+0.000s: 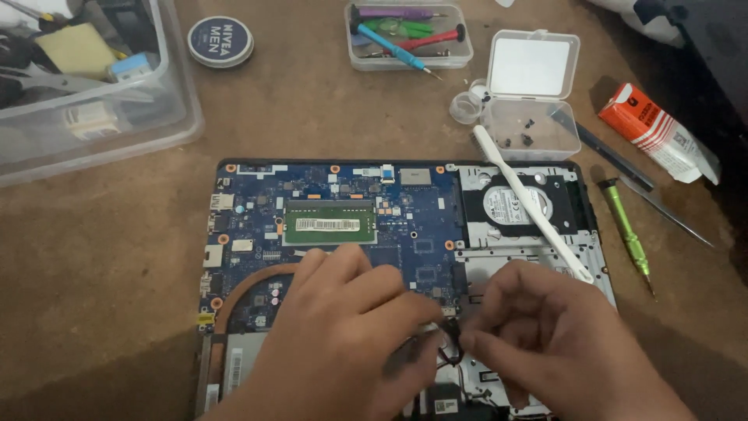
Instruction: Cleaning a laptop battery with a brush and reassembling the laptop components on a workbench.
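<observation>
left hand [343, 327] fingers pinched thin black cable [450, 349] | right hand [538, 327] fingers pinched same cable, steadying it | cable lay over opened laptop [257, 191] near blue board's lower edge | white pry tool [530, 199] rested across drive

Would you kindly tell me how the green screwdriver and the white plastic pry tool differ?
The green screwdriver lies on the brown table; the white plastic pry tool rests across the opened laptop. The screwdriver is round with a metal tip; the pry tool is flat and longer. Neither is held.
</observation>
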